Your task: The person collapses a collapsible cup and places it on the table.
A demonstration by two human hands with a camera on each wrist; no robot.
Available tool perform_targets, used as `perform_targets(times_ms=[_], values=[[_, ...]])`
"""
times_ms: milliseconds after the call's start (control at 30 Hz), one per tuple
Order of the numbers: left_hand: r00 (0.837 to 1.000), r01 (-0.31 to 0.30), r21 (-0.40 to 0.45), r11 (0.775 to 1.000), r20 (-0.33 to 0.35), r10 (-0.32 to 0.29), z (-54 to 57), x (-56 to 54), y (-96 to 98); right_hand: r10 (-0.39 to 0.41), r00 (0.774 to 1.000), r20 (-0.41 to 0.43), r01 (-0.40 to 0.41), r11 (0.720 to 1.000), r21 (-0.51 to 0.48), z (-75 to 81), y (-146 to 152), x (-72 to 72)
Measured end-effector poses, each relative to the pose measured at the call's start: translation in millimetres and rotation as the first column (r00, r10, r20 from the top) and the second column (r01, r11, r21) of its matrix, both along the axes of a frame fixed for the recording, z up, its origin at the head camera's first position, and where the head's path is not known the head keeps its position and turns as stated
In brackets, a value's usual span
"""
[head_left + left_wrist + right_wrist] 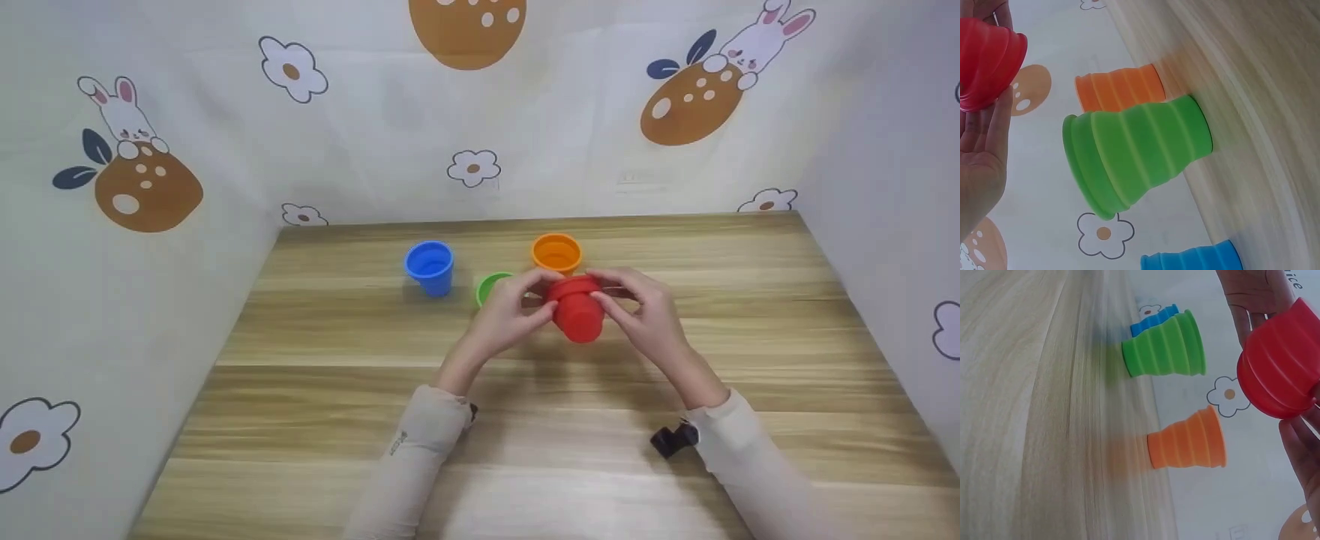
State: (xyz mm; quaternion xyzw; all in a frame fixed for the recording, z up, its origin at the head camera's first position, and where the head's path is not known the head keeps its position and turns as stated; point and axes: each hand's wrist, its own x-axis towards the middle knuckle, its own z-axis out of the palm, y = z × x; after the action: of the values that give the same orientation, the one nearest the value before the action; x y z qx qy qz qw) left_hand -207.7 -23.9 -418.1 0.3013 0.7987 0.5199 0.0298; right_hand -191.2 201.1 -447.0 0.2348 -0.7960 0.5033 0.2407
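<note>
Both hands hold a red ribbed cup (579, 315) above the table, its base tilted toward the head camera. My left hand (514, 311) pinches its left side near the rim with thumb and fingers. On the opposite side my right hand (649, 311) grips it the same way. Just beyond the hands stand a green cup (1140, 152), partly hidden by the left hand in the head view, and an orange cup (556, 253). Farther left a blue cup (430, 268) stands upright with its mouth up. The red cup's inside is hidden.
The wood-grain table (337, 420) runs back to a wall covering (375, 150) printed with rabbits, fruit and flowers. Side walls flank it on the left and right. A small black device (673, 439) sits at the right wrist.
</note>
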Motion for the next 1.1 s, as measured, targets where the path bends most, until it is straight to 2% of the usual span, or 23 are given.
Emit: perform_targets(times_ms=[167, 400, 633, 867, 1100], values=[[1.000, -0.002, 0.050, 0.999, 0.025, 0.001, -0.2, -0.1, -0.8, 0.034, 0.992, 0.119, -0.023, 0.995, -0.096, -0.2, 0.4, -0.1], [0.998, -0.018, 0.097, 0.995, 0.063, 0.012, -2.1, -1.0, -1.4, 0.078, 0.976, 0.205, -0.038, 0.980, -0.194, 0.9, 1.2, 0.7], [0.996, -0.032, 0.128, 0.991, 0.087, 0.021, -3.3, -2.4, -1.3, 0.136, 0.942, 0.308, -0.051, 0.962, -0.270, 3.3, 4.2, 2.9], [0.994, -0.054, 0.170, 0.984, 0.107, 0.036, -2.7, -2.6, -2.9, 0.259, 0.911, 0.322, -0.144, 0.929, -0.340, 1.9, 8.3, 2.6], [0.994, -0.049, 0.208, 0.977, 0.101, 0.029, -4.4, -3.7, -3.3, 0.327, 0.899, 0.291, -0.200, 0.898, -0.392, 1.8, 7.7, 1.0]])
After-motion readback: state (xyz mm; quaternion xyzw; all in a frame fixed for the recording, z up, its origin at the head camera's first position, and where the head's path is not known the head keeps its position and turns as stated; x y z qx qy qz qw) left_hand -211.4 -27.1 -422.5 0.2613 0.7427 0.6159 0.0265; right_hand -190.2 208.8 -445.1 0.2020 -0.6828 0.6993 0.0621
